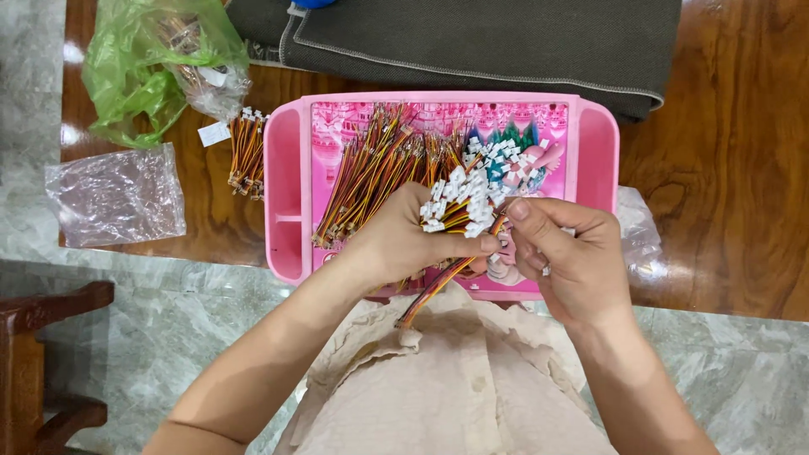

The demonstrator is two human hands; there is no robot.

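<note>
Left hand [404, 240] clenched on wire bundle [451, 215] above pink tray [594, 143]; right hand [565, 253] pinching one wire [499, 226]. Could spill or tangle wires if left grip loosens.

Green plastic bag [139, 72] crumpled at far left of my table; clear bag [116, 195] flat below it; small white label [214, 133] between bags and tray.

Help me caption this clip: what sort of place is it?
Probably a home doing piecework: a polished wooden table on a marble floor, and a pink plastic tray heaped with small wire leads.
</note>
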